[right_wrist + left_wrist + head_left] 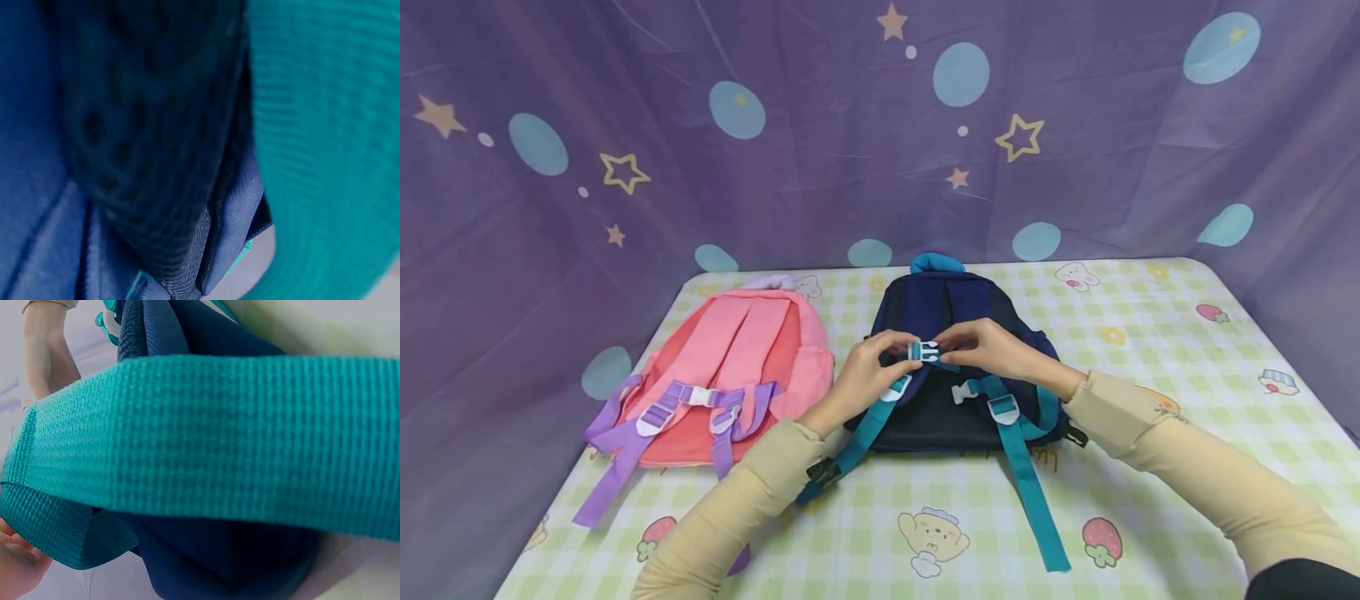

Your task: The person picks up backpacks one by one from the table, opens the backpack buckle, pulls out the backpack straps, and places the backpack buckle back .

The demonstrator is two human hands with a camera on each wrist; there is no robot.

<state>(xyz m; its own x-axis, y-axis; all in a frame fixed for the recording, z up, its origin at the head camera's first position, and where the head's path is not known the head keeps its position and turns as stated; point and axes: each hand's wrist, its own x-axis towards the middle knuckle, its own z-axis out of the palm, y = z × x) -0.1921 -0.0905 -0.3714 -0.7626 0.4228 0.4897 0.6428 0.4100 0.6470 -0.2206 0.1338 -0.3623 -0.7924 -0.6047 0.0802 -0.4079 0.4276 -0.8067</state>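
Observation:
A navy backpack (842, 433) is wrong to omit: the navy backpack (940, 429) lies straps-up on the table. Over its middle, both hands meet at a white buckle piece (929, 352) with teal webbing. My left hand (868, 375) pinches its left end between thumb and fingers. From the other side, my right hand (988, 347) pinches its right end. A second white buckle piece (964, 392) lies on the backpack, below the right hand. Teal strap (250, 444) fills much of the left wrist view. In the right wrist view, a teal strap (331, 125) and dark mesh padding (150, 125) hide the fingers.
To the left lies a pink backpack (756, 333) with purple straps and a fastened white buckle (702, 397). A loose teal strap end (1037, 508) trails toward the front. The checked tablecloth (1000, 533) covers the table, with a purple curtain (850, 167) behind.

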